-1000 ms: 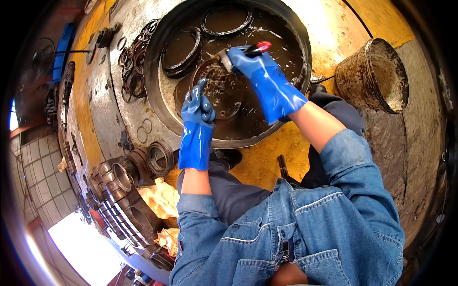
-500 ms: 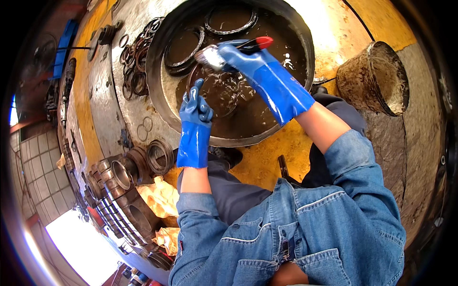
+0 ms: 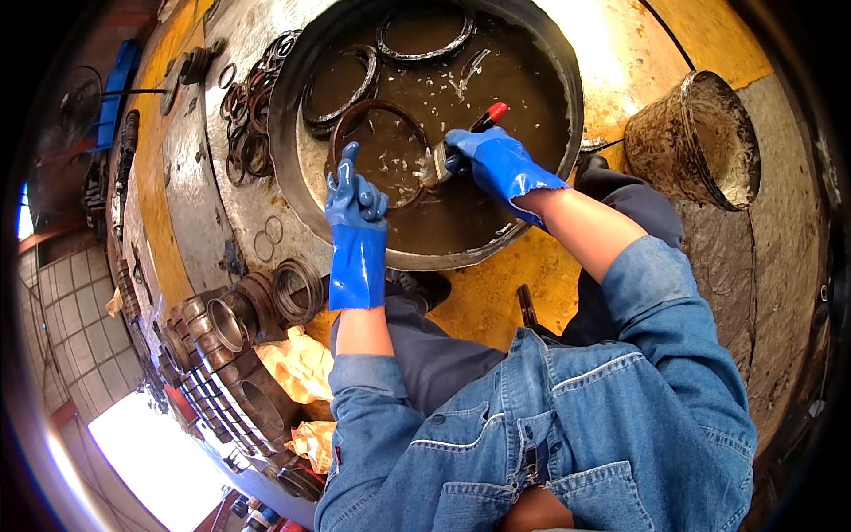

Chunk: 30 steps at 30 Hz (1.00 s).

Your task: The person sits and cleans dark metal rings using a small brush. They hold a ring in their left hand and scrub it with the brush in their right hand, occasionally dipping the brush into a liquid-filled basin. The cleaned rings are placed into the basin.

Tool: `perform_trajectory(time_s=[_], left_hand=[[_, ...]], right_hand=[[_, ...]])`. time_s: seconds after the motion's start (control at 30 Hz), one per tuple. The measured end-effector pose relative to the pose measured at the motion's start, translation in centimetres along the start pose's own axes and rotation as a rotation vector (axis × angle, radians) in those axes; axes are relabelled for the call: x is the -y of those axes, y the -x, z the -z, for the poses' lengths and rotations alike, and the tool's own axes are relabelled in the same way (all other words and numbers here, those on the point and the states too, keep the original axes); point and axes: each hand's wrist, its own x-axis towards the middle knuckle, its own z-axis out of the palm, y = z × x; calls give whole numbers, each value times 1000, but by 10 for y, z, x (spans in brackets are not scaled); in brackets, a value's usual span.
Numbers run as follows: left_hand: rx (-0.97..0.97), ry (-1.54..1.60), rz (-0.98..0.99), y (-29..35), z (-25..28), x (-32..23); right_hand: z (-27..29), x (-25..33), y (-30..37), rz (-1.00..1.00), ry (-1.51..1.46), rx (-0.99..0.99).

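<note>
My left hand (image 3: 356,197), in a blue rubber glove, is closed on the left side of a thin brown ring (image 3: 383,104). The ring is over murky brown liquid in a large round tub (image 3: 573,133). In my right hand (image 3: 501,164), also gloved in blue, is a flat brush (image 3: 438,163) with a red-tipped handle. Its bristles touch or nearly touch the ring's lower right side. Dark wet rings (image 3: 430,58) lie at the tub's far side, and more rings (image 3: 341,120) are stacked at its left.
A pile of dark rings (image 3: 253,115) lies left of the tub. A grimy bucket (image 3: 660,137) stands at the right. Nearer left are coiled rings (image 3: 299,291), metal cylinders (image 3: 229,324) and crumpled brown paper (image 3: 297,363).
My right hand has brought the brush from the ring's upper left across to its lower right side. The left hand has barely moved, and the ring now shows more plainly.
</note>
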Motion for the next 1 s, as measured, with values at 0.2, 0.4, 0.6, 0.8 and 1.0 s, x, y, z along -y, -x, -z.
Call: perform_trajectory(time_s=[0.2,0.4,0.6,0.8,1.0], left_hand=[[-151,12,-20,1,7,-6],[34,121,-74,-4,18,-7],[145,151,65,-3,13,-10],[108,-22,245,1,8,-6],[84,-108,228,10,-7,-8]], right_hand=[[-3,13,53,711,440,202],[-20,14,44,174,297,273],[-9,5,-10,845,750,-177],[-3,41,-6,1419,1009,-70],[-9,43,2,1110,1288,-142]])
